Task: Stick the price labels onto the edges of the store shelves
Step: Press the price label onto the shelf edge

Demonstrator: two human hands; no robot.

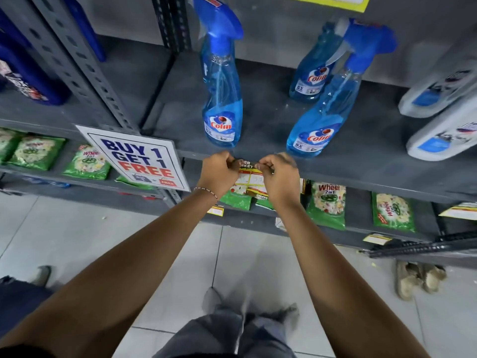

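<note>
A price label (249, 174), yellow and white with a dark top strip, hangs against the front edge of the grey metal shelf (361, 174). My left hand (219, 170) pinches its upper left corner. Its upper right corner is pinched by my right hand (280, 174). Both hands press the label's top at the shelf lip, just below the blue spray bottles. The label's lower part is partly hidden behind my fingers.
Three blue Colin spray bottles (223, 99) stand on the shelf, with white bottles (444, 135) to the right. A "Buy 1 Get 1 Free" sign (136, 157) hangs left of my hands. Green Wheel packets (326, 205) fill the lower shelf, which carries other price labels (215, 211). Sandals (418, 279) lie on the tiled floor.
</note>
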